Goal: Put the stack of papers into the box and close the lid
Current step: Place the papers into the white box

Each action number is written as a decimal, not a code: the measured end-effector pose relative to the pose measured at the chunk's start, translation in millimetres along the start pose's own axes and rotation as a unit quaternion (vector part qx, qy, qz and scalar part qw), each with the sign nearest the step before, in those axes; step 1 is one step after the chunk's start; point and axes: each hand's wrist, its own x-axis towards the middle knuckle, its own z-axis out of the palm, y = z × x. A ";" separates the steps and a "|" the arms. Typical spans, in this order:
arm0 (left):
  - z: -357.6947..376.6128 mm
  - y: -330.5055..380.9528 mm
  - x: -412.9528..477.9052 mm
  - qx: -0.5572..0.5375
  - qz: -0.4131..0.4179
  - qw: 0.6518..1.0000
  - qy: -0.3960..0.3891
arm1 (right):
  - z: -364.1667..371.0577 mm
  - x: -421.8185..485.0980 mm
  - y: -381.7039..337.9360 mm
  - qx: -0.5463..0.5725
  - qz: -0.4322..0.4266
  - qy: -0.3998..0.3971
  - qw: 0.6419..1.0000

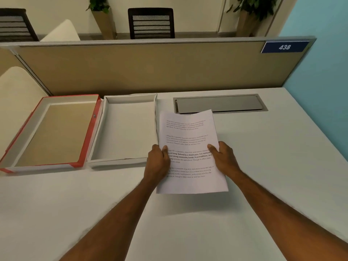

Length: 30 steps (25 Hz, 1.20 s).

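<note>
A stack of white printed papers (190,132) is held just above the desk at its middle, its far end raised. My left hand (157,162) grips the stack's left edge, thumb on top. My right hand (224,159) grips its right edge the same way. Just left of the papers lies the open white box (98,146), with nothing in it. Further left lies its red-edged lid (88,136), upside down, brown inside. The papers' left edge slightly overlaps the box's right wall.
The white desk (263,166) runs to a tan partition (150,68) at the back. A grey cable hatch (220,103) is set in the desk behind the papers. A cream chair back (17,95) stands at far left; a blue wall is on the right.
</note>
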 end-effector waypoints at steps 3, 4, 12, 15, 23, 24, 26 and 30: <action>-30.4 -3.6 26.4 0.002 0.003 1.000 0.018 | 16.1 20.6 -32.2 0.022 -0.006 -0.011 1.000; -43.6 -6.0 38.4 0.003 0.001 1.000 0.025 | 24.2 30.3 -47.1 0.028 -0.008 -0.016 0.999; -139.3 -36.8 143.9 0.066 -0.018 0.995 0.071 | 109.9 108.1 -155.9 0.019 -0.019 -0.062 0.998; -161.7 -61.6 172.1 0.086 -0.049 0.993 0.068 | 149.7 125.1 -171.5 0.029 0.005 -0.095 0.995; -164.5 -116.1 199.3 0.132 -0.103 0.985 0.042 | 214.1 141.4 -155.1 0.014 0.064 -0.143 0.988; -162.6 -118.4 200.7 0.141 -0.111 0.983 0.039 | 217.6 142.7 -153.6 0.004 0.063 -0.139 0.988; -160.2 -119.9 202.7 0.158 -0.127 0.979 0.029 | 223.3 143.6 -151.5 -0.016 0.056 -0.132 0.990; -156.8 -118.2 201.6 0.198 -0.147 0.969 0.014 | 230.0 141.2 -149.0 -0.067 0.027 -0.129 0.989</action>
